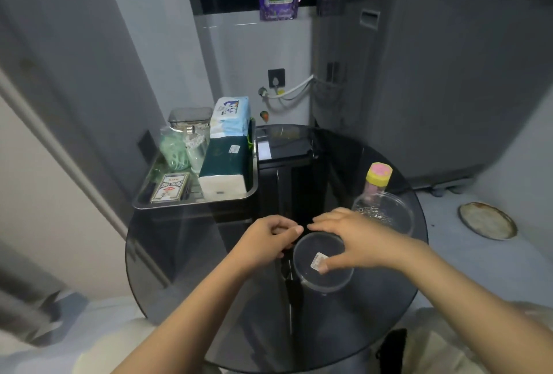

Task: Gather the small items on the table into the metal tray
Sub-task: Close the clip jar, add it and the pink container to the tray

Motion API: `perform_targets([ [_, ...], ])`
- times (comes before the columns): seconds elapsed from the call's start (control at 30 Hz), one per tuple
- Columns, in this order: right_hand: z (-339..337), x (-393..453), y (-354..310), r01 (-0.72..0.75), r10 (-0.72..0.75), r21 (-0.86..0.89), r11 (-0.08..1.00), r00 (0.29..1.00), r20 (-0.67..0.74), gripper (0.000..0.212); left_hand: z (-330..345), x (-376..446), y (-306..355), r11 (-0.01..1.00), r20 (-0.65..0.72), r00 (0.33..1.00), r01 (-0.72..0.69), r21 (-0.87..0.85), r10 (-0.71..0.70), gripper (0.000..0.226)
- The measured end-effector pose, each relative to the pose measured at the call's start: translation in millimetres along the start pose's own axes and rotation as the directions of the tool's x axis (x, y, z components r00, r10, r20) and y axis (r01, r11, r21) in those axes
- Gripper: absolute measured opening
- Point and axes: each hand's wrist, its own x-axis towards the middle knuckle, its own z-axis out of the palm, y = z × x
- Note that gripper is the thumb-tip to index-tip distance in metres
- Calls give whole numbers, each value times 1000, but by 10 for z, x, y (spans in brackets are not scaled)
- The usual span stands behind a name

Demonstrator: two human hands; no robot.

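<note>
Smoked dark glass forms the round table top in front of you, and both of your hands meet near its middle. Your right hand is spread over a round clear plastic lid with a small white sticker on it; your thumb presses near that sticker while your fingers curl over the lid's far rim, so you are grasping the lid. Your left hand sits just beside the lid's left edge with its fingers curled in and thumb against the forefinger; whether it pinches anything is too small to tell.

Just beyond your right hand stands a round clear plastic tub holding a heap of thin silver metal pieces. Behind it, touching or nearly so, is a small clear bottle with a yellow and pink cap.

At the table's far left edge rests the rectangular metal tray. Inside it lie a pack of playing cards at the front left, a dark green pack of tissues at the right with a blue and white pack of tissues stacked behind it, and a clear glass jar with a dark lid at the back left.
</note>
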Motion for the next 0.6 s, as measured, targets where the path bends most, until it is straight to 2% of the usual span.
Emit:
perform_targets([
  [0.1,38,12,-24,6,4,-181,983,999,52,95,19,7,-22,1000,6,1000,27,-13,-27,13],
  [0.2,78,46,-29,25,-5,-289,957,997,71,101,30,-9,-13,997,29,998,51,-56,-49,9],
  [0.6,129,-19,-52,50,-14,-317,947,993,115,112,60,-97,36,997,28,998,52,-53,-50,12],
])
